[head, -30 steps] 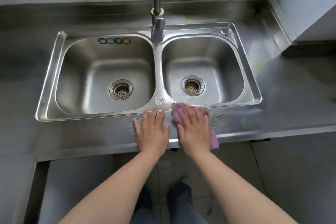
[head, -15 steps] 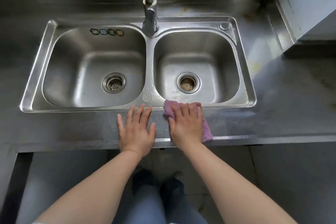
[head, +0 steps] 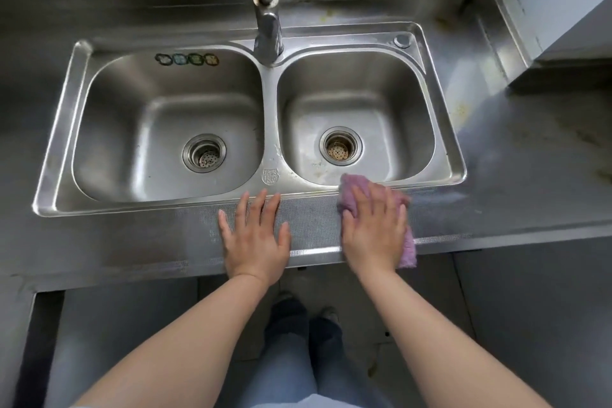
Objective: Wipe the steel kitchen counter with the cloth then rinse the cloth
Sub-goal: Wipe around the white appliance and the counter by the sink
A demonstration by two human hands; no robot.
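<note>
Head view shows the right hand (head: 374,228) lying flat with straight fingers, pressing the purple cloth (head: 352,190) onto the front strip of the steel desk (head: 314,225). One cloth corner hangs past the desk's front edge. The left hand (head: 255,235) lies flat beside it, fingers spread, holding nothing. Just behind both hands is the double sink (head: 270,156), with a tap (head: 267,33) at its back.
</note>
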